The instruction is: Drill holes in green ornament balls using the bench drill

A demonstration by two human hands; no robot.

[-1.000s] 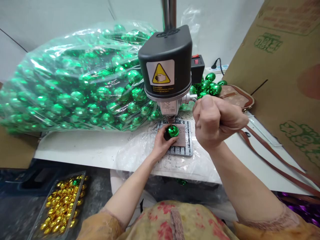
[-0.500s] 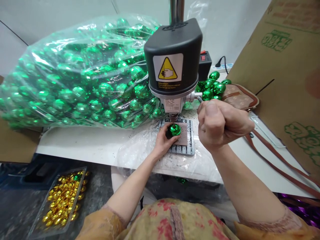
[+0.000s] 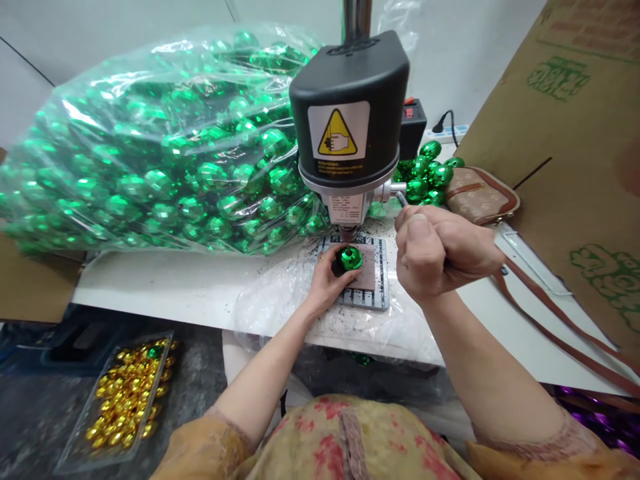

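A shiny green ball (image 3: 352, 257) rests on a brownish board (image 3: 368, 270) on the metal base plate (image 3: 383, 293) of a bench drill press (image 3: 350, 113). My left hand (image 3: 327, 275) grips the ball from the left, thumb at its near side and fingers behind. The drill's chuck (image 3: 349, 233) sits right above the ball, and the bit meets its top. My right hand (image 3: 435, 252) is closed around the drill's feed lever (image 3: 401, 199), at the right of the machine; most of the lever is hidden by the fist.
A large clear bag of green faceted balls (image 3: 165, 153) lies on the left. Loose green balls (image 3: 430, 170), a patterned handbag (image 3: 480, 193) and a cardboard box (image 3: 565, 133) stand on the right. Lower left is a clear tray (image 3: 75, 433) of gold balls. Dark shavings litter the plate.
Both hands keep their holds on the ball and the lever. The view has shifted very slightly; otherwise little differs.
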